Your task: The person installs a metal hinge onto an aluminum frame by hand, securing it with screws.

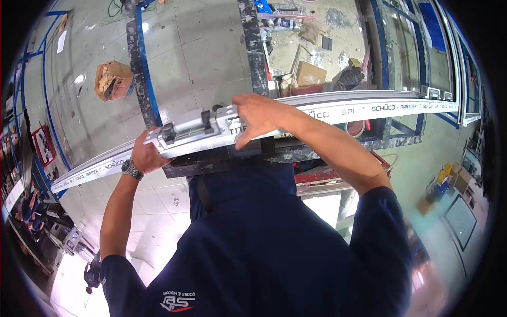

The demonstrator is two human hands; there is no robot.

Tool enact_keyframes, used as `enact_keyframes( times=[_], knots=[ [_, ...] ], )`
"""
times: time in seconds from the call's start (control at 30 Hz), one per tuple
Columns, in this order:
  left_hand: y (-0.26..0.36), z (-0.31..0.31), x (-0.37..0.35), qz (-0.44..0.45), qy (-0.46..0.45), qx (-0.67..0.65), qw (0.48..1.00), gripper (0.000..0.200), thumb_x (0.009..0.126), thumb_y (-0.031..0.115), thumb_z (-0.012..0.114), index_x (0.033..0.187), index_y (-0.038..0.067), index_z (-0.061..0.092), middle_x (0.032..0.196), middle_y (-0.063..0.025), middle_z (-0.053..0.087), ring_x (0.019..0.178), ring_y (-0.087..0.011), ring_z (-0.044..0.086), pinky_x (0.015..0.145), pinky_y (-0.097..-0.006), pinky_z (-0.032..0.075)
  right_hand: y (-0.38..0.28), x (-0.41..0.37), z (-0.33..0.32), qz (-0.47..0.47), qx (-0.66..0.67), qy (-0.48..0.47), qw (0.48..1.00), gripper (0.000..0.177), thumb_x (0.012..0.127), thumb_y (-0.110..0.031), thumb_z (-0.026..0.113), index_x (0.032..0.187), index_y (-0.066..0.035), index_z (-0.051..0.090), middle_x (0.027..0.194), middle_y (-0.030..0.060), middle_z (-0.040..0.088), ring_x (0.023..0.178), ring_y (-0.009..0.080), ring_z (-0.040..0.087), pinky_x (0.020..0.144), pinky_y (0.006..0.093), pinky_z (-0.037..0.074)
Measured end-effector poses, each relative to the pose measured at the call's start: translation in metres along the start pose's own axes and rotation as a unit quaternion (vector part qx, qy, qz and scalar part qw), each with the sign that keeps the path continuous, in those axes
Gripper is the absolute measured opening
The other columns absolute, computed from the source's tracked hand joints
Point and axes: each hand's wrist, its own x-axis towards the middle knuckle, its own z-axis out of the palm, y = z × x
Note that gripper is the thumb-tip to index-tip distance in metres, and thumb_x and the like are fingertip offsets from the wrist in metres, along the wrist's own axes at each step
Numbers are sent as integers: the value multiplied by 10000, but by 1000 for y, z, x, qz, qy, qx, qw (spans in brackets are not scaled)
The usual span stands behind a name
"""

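A long white window-frame profile (359, 109), printed with brand lettering, runs across in front of me, supported on dark steel beams. On it lies a grey metal fitting (193, 129) with black blocks at its ends. My left hand (148, 153), with a watch at the wrist, grips the left end of this fitting, fingers at the far side and thumb at the near edge. At the fitting's right end my right hand (259, 119) straddles the profile, fingers over the far edge and thumb over the near one.
Paint-spotted steel beams (253, 47) of the work stand extend away from me. A torn cardboard box (113, 80) sits on the floor at the left. Tools and scraps lie around a cardboard piece (310, 74) at the back right. Another person (92, 272) is at the lower left.
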Motion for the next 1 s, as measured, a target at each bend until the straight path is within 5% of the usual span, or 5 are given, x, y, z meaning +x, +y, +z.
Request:
enact_keyframes(
  times=[0.1, 0.43, 0.57, 0.73, 1.0],
  knots=[
    [9, -11, -2, -113, -7, -106, 988, 723, 654, 374, 915, 1259, 75, 655, 1228, -104, 706, 1142, -309, 647, 1058, -417, 478, -3, -6, -1, -13, -15, 10, 1000, 764, 710, -617, 814, 904, 115, 712, 1201, 194, 580, 1199, 355, 540, 1048, 437, 434],
    [22, -36, 19, -66, 52, -130, 988, 582, 613, 179, 831, 1160, 76, 661, 1215, -73, 660, 1095, -302, 640, 916, -416, 551, -11, -15, 3, 35, -29, 50, 998, 765, 771, -589, 796, 1213, 23, 677, 1287, 158, 588, 1225, 338, 554, 1035, 444, 432],
    [16, -31, 10, -66, 46, -131, 988, 618, 610, 174, 834, 1200, 113, 664, 1223, -53, 663, 1116, -273, 629, 947, -404, 532, 1, -23, -22, 106, 449, 57, 885, 562, 892, -437, 767, 1238, -6, 671, 1287, 90, 607, 1219, 212, 564, 1014, 356, 437],
    [15, -29, 2, -61, 23, -102, 993, 689, 635, 246, 837, 1287, 166, 627, 1240, -25, 647, 1141, -247, 615, 979, -416, 505, -32, -14, -37, 234, 404, 16, 884, 320, 920, -308, 786, 1088, -47, 709, 899, -18, 659, 867, 101, 590, 829, 291, 470],
    [5, -15, -5, -22, 61, -102, 993, 638, 728, 353, 766, 1289, 100, 596, 1138, -51, 616, 1091, -270, 598, 944, -411, 498, -71, -37, -10, 115, 156, 123, 973, 344, 829, -213, 850, 1036, 10, 689, 975, 138, 664, 897, 250, 648, 850, 362, 500]
  ],
)
